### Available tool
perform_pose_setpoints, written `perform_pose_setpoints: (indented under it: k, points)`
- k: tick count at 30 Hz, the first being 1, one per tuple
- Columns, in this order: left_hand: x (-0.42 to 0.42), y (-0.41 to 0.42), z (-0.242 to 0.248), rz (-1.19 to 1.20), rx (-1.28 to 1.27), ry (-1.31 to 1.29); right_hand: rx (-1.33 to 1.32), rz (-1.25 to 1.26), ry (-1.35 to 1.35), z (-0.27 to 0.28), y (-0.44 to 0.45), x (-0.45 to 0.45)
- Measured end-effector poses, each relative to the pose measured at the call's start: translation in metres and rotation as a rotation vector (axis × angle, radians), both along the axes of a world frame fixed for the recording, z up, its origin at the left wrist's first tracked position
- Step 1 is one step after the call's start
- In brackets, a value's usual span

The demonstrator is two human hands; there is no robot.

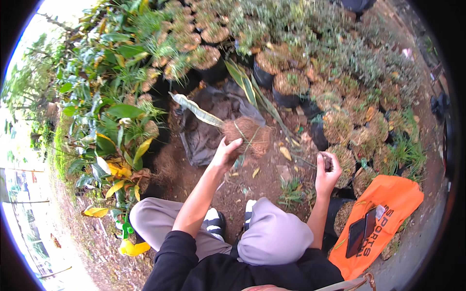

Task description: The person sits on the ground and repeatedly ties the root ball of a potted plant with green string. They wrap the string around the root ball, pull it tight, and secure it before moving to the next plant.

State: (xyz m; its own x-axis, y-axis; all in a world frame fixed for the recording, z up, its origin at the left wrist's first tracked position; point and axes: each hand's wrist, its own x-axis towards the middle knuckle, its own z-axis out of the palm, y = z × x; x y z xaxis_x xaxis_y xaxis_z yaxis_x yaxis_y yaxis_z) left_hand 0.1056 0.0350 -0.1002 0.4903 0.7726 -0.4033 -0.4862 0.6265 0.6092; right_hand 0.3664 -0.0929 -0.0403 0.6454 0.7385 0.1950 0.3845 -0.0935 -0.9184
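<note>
My left hand (228, 154) holds a ball of brown coir fibre (260, 140) with green string (244, 137) wound across it. A pale, yellow-edged snake plant leaf (196, 111) sticks out of the ball to the upper left. Off to the right, my right hand (328, 171) is raised with thumb and fingers closed together. A thin strand (305, 161) runs to its fingers; its other end is hard to make out. Beyond the ball, a dark plastic sheet (204, 145) with soil on it lies on the ground. More snake plant leaves (244, 82) lie past the sheet.
Black-bagged plants (291, 87) with coir tops stand ahead and to the right. Leafy plants (120, 112) crowd the left, near loose coir (165, 167). On the right, an orange bag (395, 203) bears writing and carries a phone (355, 238). A yellow-and-green object (133, 247) sits lower left.
</note>
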Motion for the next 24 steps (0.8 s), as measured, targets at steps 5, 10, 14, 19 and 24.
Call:
perform_pose_setpoints:
  k: [5, 10, 14, 19, 24]
  points:
    - [-0.037, 0.018, 0.077, 0.173, 0.031, -0.117, 0.031, 0.345, 0.017, 0.084, 0.028, -0.021]
    - [-0.09, 0.02, 0.116, 0.305, 0.072, -0.022, 0.075, 0.199, -0.388, 0.141, 0.057, -0.036]
    - [-0.106, 0.011, 0.146, 0.502, 0.079, -0.179, -0.32, 0.451, -0.75, 0.156, 0.062, -0.075]
    - [-0.122, -0.007, 0.131, 0.586, 0.089, -0.188, -0.46, 1.393, -0.856, 0.145, 0.065, -0.143]
    - [-0.142, -0.006, 0.1, 0.448, 0.197, -0.323, -0.281, 1.688, -0.629, 0.177, 0.088, -0.199]
